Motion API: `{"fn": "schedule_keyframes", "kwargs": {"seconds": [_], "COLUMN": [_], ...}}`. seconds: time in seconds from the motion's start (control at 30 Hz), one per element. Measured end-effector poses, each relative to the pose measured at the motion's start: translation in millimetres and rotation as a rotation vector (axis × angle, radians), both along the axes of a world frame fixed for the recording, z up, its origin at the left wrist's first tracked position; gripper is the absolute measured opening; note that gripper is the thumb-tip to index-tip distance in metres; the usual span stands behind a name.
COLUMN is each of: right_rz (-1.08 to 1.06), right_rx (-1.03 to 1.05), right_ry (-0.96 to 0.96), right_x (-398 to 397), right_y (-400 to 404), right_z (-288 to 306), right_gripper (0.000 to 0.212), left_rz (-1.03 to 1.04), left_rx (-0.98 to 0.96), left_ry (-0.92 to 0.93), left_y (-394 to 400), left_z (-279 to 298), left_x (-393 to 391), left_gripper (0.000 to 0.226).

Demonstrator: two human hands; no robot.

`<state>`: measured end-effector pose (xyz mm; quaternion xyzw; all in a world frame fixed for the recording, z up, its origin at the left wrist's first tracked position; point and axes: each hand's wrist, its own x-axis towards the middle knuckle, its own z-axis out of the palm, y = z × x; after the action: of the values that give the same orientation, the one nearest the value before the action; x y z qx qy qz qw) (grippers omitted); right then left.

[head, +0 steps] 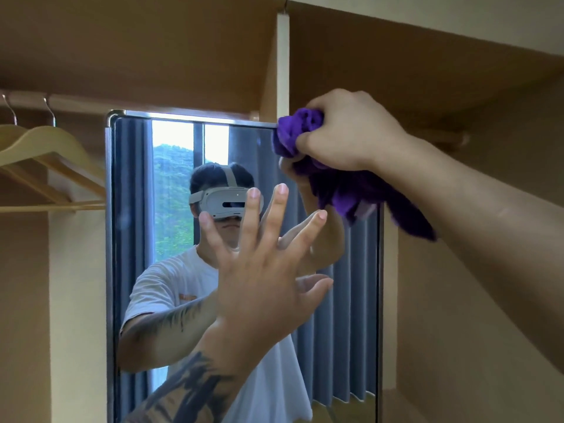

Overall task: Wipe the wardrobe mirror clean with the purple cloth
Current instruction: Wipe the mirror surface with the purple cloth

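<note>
A: Where's the purple cloth point(308, 132)?
B: Bunched in the R hand point(345, 132), at the mirror point(134, 239)'s top right corner.
A: L hand point(262, 270)?
B: Fingers spread wide, held up against the glass, holding nothing.

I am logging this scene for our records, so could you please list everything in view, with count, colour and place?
wardrobe mirror: one, silver-framed, upright in the middle of the wardrobe.
purple cloth: one, purple, bunched at the mirror's top right corner, with a tail hanging below.
wooden hangers: two, pale wood, on the rail at the left.
hanging rail: one, light brown, upper left.
wardrobe panels: tan wood, all around the mirror.
left hand: one, fingers spread straight, in front of the mirror's centre; contact with the glass cannot be told.
right hand: one, grips the cloth at the top right corner.
</note>
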<state>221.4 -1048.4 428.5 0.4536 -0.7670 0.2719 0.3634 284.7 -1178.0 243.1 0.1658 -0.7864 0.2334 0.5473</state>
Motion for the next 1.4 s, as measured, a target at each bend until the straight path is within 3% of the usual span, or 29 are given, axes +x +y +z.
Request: {"fn": "schedule_keyframes", "kwargs": {"seconds": [0.17,0.33,0.53,0.7,0.9,1.07,1.13,1.23,1.4], "right_rz": [-0.095,-0.198,-0.022,-0.153,-0.253,-0.119,-0.078,-0.114,-0.161], "right_rx": [0.043,-0.033,0.002,-0.059,-0.144,-0.049,-0.062,-0.130,-0.201], "right_ry": [0.061,-0.024,0.035,0.037,0.000,0.093,0.038,-0.032,0.007], "right_x": [-14.5,-17.0,5.3,-28.5,-25.4,-14.3,-18.4,-35.3,-49.7], "right_y": [13.8,19.4,-6.2,24.1,17.1,3.7,9.2,24.4,25.4], "right_z": [-3.2,-3.5,-4.1,-11.7,-10.7,-12.1,-12.2,-14.8,-23.2], "right_gripper": [0.022,0.015,0.011,0.021,0.014,0.014,0.022,0.025,0.023], "left_rz": [-0.010,0.023,0.021,0.044,0.045,0.047,0.046,0.057,0.069], "left_rx": [-0.012,0.002,-0.006,-0.010,0.005,-0.001,-0.012,-0.022,-0.036], "left_ry": [0.012,-0.009,-0.017,-0.030,-0.042,-0.037,-0.032,-0.029,-0.024], "left_y": [-2.2,0.0,-0.9,-1.4,-0.1,0.3,-0.6,-2.6,-3.0], "left_z": [-1.9,-0.9,-0.8,-0.7,0.1,-0.3,-0.6,-1.2,-2.5], "left_x": [0.4,0.8,-1.0,1.8,2.3,0.6,0.7,1.6,1.0], "left_gripper": [0.085,0.085,0.086,0.086,0.086,0.087,0.087,0.088,0.087]}}
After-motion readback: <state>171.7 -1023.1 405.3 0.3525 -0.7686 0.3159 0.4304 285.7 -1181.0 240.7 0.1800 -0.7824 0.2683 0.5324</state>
